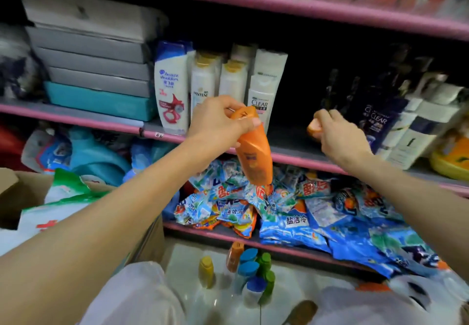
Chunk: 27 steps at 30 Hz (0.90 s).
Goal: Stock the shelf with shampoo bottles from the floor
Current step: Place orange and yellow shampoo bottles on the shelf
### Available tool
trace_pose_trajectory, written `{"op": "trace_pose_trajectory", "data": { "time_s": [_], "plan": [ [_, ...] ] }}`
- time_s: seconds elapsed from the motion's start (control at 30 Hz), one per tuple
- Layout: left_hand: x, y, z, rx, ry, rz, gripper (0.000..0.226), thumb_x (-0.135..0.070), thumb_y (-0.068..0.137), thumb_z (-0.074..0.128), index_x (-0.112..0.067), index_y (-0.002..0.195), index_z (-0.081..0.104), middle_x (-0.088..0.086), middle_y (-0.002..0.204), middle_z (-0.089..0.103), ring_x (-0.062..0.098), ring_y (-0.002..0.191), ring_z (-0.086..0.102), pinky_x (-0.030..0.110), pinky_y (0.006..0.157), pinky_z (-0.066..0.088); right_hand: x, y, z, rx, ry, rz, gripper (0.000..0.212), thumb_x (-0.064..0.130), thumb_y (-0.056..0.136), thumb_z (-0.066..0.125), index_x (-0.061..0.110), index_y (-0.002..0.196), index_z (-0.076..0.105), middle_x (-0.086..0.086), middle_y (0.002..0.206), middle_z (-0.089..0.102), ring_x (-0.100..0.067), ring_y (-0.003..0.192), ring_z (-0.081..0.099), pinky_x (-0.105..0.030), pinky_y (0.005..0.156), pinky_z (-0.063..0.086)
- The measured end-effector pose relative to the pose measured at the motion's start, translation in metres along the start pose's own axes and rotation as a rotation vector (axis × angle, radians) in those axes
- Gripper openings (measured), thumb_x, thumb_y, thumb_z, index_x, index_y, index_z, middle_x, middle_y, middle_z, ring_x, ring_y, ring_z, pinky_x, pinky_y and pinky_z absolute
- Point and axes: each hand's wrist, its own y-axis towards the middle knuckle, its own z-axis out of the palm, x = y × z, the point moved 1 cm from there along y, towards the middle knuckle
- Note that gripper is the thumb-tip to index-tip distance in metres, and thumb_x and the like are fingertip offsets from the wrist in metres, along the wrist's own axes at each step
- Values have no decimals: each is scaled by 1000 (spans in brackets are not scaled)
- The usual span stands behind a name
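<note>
My left hand (218, 119) grips an orange shampoo bottle (255, 154) near its top, holding it tilted in front of the middle shelf (291, 158). My right hand (337, 134) holds a second orange bottle (314, 128) over the dark bare stretch of that shelf; most of this bottle is hidden by my fingers. White shampoo bottles (233, 78) stand on the shelf behind my left hand, and dark Clear bottles (375, 119) stand to the right. Several small bottles (250, 271), orange, yellow, blue and green, stand on the floor below.
Grey and teal boxes (94, 71) are stacked on the left of the middle shelf. Blue detergent bags (291, 213) fill the shelf beneath. A cardboard box (17, 192) with bags stands at the left. The pink upper shelf edge (279, 5) runs overhead.
</note>
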Motion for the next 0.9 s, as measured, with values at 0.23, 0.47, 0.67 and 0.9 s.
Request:
{"op": "trace_pose_trajectory", "data": {
  "time_s": [0.23, 0.47, 0.67, 0.9],
  "plan": [
    [-4, -5, 12, 63, 13, 56, 31, -28, 76, 78, -19, 104, 68, -15, 81, 59, -2, 63, 62, 11, 44, 48, -16, -20, 32, 236, 138, 103, 45, -6, 84, 52, 4, 126, 39, -21, 127, 45, -45, 104, 55, -46, 81, 44],
    [-17, 3, 30, 59, 25, 90, 17, -40, 78, 74, -33, 92, 69, -19, 80, 62, 6, 81, 66, 38, 77, 58, 52, -65, -6, 417, 1208, -82, 63, 25, 78, 74, 30, 131, 40, 7, 124, 61, -6, 110, 62, -22, 90, 54],
    [-20, -4, 49, 117, 90, 202, 24, -39, 85, 65, -42, 109, 63, -25, 92, 58, -2, 87, 59, 29, 77, 54, 61, -77, -3, 236, 1148, 66, 36, 23, 85, 70, 21, 115, 51, 3, 107, 68, -14, 97, 66, -44, 91, 53],
    [-11, -1, 64, 196, 120, 232, 37, -26, 85, 67, -45, 116, 57, -14, 101, 59, 8, 90, 58, 27, 76, 54, 53, -79, 3, 276, 1246, 105, 34, 20, 85, 71, 21, 114, 55, 4, 106, 71, -12, 98, 68, -45, 95, 51]
  ]
}}
